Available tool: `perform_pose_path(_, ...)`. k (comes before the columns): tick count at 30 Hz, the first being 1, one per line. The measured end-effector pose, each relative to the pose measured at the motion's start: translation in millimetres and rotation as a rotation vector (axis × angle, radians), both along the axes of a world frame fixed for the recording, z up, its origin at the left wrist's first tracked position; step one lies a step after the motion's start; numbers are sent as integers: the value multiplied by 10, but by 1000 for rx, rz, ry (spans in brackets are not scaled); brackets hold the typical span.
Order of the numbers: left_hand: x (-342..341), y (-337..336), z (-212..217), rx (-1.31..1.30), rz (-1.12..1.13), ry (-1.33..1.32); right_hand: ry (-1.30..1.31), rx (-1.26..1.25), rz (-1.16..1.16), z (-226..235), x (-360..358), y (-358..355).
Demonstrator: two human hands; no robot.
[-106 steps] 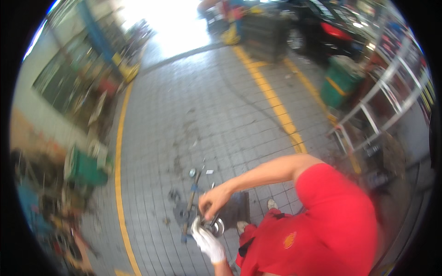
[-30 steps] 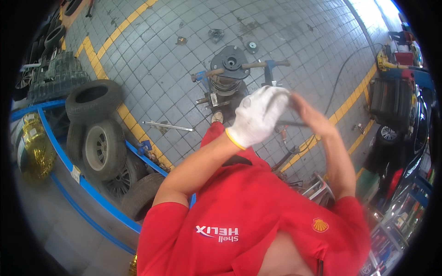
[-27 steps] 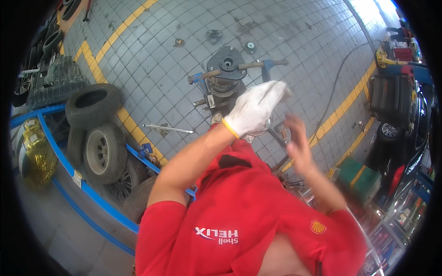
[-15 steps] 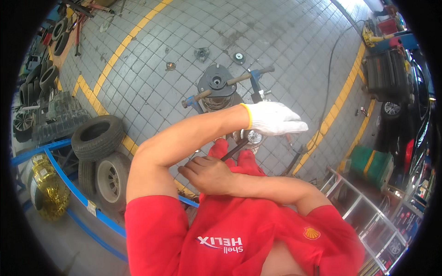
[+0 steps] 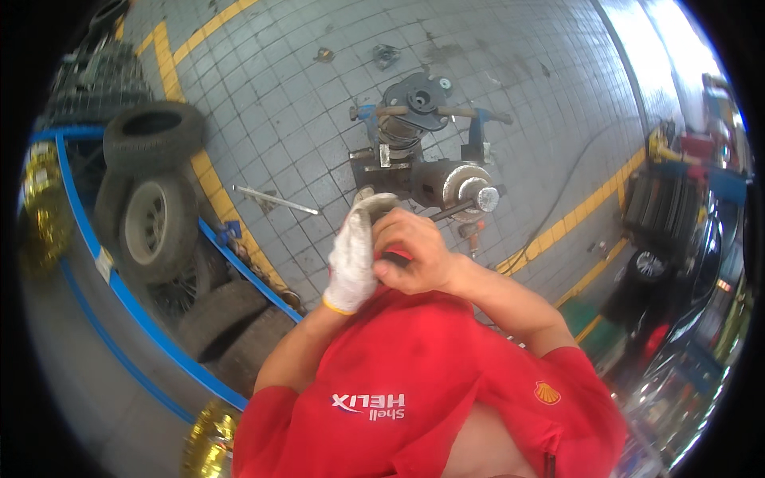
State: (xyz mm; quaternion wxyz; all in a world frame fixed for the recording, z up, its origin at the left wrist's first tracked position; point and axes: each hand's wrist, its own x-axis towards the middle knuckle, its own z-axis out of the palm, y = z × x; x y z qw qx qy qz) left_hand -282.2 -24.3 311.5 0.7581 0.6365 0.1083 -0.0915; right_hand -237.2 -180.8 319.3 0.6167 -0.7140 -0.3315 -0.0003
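My left hand, in a white knit glove with a yellow cuff, is held up in front of my red shirt. Its fingers are stretched upward and slightly cupped, touching the side of my bare right hand. My right hand is wrapped round a dark metal bar, whose end shows below the fingers. The bar reaches toward the round screw head of a bench vise. Behind it, a coil spring with a dark flanged mount on top stands between blue clamp arms with a long rod across.
Small loose parts lie on the tiled floor ahead. A metal strip is on the floor at left. Tyres and a wheel stand by a blue rail. A dark car is at right.
My gloved left hand has come back from over the vise to beside my right hand. The view has shifted, showing more of the vise. My right hand stays on the bar.
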Motion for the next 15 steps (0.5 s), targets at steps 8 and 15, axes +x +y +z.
perform_pose_path(8,243,-234,-157,404,126,-457,-156,-326,-137,548,576,-433)
perform_pose_path(15,622,-241,-21,81,157,-386,293,-601,58,355,1127,-1103)
